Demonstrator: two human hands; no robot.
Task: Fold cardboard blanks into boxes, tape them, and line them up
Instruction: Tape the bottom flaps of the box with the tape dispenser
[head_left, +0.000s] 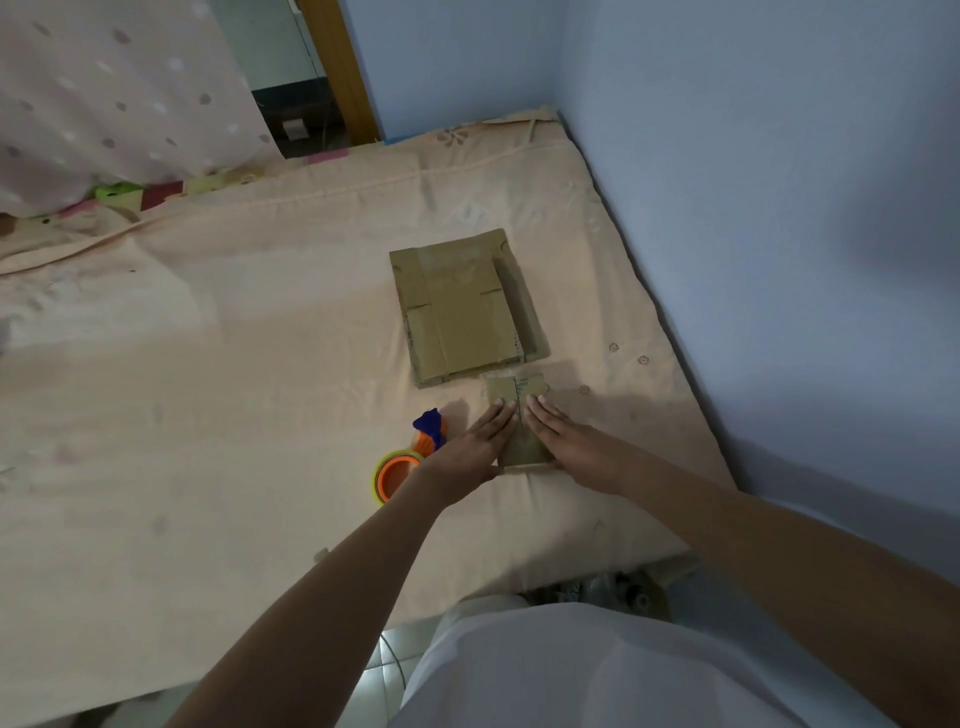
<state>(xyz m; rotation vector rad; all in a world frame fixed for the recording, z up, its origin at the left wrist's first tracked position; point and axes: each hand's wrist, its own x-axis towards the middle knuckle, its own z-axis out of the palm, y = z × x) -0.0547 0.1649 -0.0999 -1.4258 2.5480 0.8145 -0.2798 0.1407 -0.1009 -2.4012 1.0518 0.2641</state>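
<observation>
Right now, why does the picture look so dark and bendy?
Head view: the light is dim and bluish, so the hands pressing the small cardboard box cast soft shadows; the wide lens curves the mattress edges; the tape dispenser looks slightly soft.

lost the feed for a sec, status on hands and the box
Left hand and right hand both flat, pressing the small cardboard box on the bed. Stack of flat blanks just beyond. Tape dispenser beside left hand, nothing blocking.

Both arms reach forward, the left hand (480, 434) and right hand (563, 434) lying flat, palms down, fingers straight, side by side.
</observation>
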